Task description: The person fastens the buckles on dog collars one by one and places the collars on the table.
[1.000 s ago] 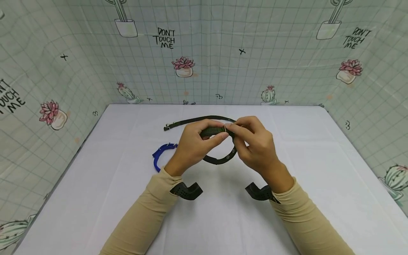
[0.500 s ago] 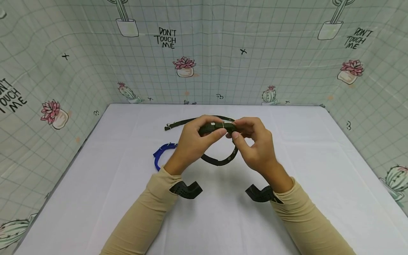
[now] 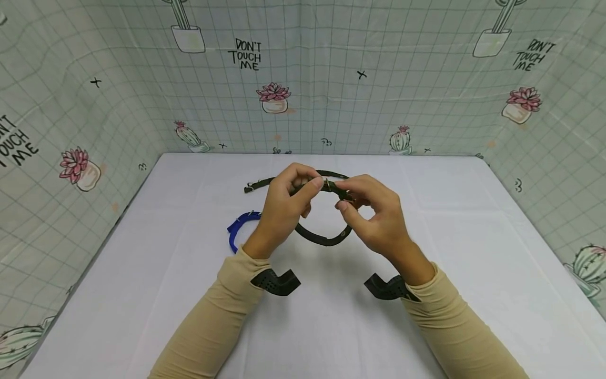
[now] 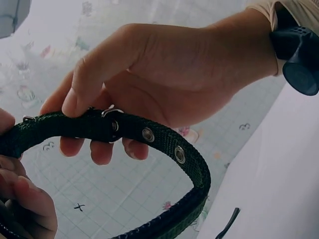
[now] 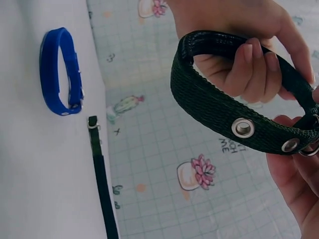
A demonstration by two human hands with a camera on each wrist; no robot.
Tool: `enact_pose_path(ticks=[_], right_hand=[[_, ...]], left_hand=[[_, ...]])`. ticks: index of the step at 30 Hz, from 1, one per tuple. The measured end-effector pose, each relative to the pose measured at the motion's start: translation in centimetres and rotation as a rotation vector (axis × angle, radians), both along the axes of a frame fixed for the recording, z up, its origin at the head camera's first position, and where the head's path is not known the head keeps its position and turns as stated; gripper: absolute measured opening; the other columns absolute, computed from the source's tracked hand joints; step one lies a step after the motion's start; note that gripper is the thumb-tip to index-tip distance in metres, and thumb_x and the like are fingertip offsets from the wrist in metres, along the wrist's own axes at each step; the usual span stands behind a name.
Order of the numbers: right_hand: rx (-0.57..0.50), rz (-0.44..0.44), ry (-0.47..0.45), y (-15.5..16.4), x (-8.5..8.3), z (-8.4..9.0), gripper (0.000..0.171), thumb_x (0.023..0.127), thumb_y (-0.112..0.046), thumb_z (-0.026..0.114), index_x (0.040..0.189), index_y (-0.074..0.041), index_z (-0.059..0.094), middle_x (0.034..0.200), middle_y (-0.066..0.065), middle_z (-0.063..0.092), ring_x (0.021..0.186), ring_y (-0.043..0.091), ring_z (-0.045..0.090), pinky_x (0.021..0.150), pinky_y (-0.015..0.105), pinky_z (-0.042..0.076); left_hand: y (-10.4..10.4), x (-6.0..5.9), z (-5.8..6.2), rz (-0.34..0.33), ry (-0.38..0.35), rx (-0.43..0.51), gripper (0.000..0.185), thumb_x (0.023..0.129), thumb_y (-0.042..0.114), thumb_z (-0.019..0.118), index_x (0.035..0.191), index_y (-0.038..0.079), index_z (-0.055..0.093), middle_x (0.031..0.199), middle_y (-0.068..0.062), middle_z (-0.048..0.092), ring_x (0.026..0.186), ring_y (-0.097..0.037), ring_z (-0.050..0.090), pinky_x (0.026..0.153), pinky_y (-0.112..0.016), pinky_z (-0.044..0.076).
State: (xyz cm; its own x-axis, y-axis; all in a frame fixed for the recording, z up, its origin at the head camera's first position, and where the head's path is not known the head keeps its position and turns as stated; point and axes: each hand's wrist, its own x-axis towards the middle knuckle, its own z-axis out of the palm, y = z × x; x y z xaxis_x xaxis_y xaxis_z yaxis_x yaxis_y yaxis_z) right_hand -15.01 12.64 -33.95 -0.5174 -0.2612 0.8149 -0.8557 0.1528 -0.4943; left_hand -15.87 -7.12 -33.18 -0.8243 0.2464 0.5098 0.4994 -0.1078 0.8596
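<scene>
Both hands hold up a dark green webbing collar (image 3: 326,242), fastened into a loop above the table. My left hand (image 3: 283,208) pinches its upper side between thumb and fingers, beside a metal fitting. A little to the right, my right hand (image 3: 376,210) grips the same stretch near the buckle. In the left wrist view, the right thumb lies on top of the collar (image 4: 192,174), with several fingertips underneath. A metal ring (image 4: 112,113) sits on the strap near that hand. Round metal eyelets (image 5: 243,128) line the webbing in the right wrist view.
On the white table (image 3: 118,295), a blue collar (image 3: 243,218) lies looped, partly hidden behind my left arm. Farther back, another dark strap (image 3: 258,184) with a metal fitting stretches behind the hands. A patterned cloth (image 3: 312,79) rises beyond the table's far edge.
The held collar has turned, and its metal fitting now shows between the hands. My left hand has risen slightly. My right fingers have spread from a tight pinch to a wider hold.
</scene>
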Motion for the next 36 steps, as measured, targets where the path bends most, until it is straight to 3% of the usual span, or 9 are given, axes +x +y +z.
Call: enact_pose_path(ticks=[7,13,18,24,32,36], right_hand=[[0.031,-0.005,-0.013,-0.01,-0.05,-0.04,0.032,0.086,0.004,0.068,0.118,0.002,0.069,0.103,0.01,0.068,0.077,0.017,0.063,0.066,0.022,0.052],[0.007,-0.019,-0.152,0.21,0.11,-0.27,0.045,0.082,0.013,0.071,0.124,0.007,0.056,0.104,0.015,0.068,0.081,0.015,0.068,0.067,0.023,0.054],[-0.047,0.004,-0.221,0.19,0.08,-0.37,0.043,0.083,0.017,0.068,0.122,0.009,0.051,0.098,0.017,0.068,0.076,0.014,0.07,0.066,0.025,0.055],[-0.026,0.005,-0.196,0.36,-0.14,-0.53,0.05,0.082,0.017,0.07,0.13,0.005,0.057,0.096,0.015,0.069,0.076,0.014,0.07,0.068,0.025,0.057],[-0.027,0.0,-0.182,0.43,-0.29,-0.4,0.039,0.082,0.016,0.071,0.118,0.004,0.064,0.091,0.013,0.069,0.073,0.014,0.068,0.066,0.024,0.057],[-0.039,-0.002,-0.171,0.48,-0.42,-0.38,0.032,0.082,0.015,0.071,0.112,0.004,0.066,0.088,0.013,0.07,0.07,0.014,0.067,0.064,0.024,0.056]], left_hand=[[0.05,0.07,0.08,-0.012,-0.023,0.071,0.02,0.099,0.017,0.055,0.104,-0.002,0.056,0.064,-0.007,0.042,0.051,-0.018,0.04,0.049,-0.028,0.041],[0.1,-0.12,-0.04,-0.015,-0.1,0.181,0.016,0.099,0.017,0.054,0.102,0.002,0.054,0.063,-0.003,0.038,0.049,-0.014,0.038,0.048,-0.025,0.041],[0.13,-0.19,-0.04,-0.032,-0.159,0.267,0.01,0.099,0.016,0.051,0.1,0.006,0.052,0.065,-0.002,0.035,0.049,-0.011,0.035,0.047,-0.023,0.039],[0.28,-0.17,-0.04,-0.064,-0.208,0.3,0.009,0.097,0.017,0.05,0.098,0.008,0.051,0.067,-0.002,0.035,0.048,-0.009,0.033,0.045,-0.021,0.037],[0.33,-0.49,-0.5,-0.083,-0.247,0.325,0.009,0.097,0.017,0.05,0.098,0.008,0.052,0.07,-0.002,0.036,0.049,-0.008,0.033,0.046,-0.02,0.036],[0.23,-0.79,-0.8,-0.064,-0.224,0.296,0.009,0.098,0.016,0.052,0.097,0.007,0.054,0.069,-0.002,0.037,0.049,-0.009,0.034,0.046,-0.021,0.038]])
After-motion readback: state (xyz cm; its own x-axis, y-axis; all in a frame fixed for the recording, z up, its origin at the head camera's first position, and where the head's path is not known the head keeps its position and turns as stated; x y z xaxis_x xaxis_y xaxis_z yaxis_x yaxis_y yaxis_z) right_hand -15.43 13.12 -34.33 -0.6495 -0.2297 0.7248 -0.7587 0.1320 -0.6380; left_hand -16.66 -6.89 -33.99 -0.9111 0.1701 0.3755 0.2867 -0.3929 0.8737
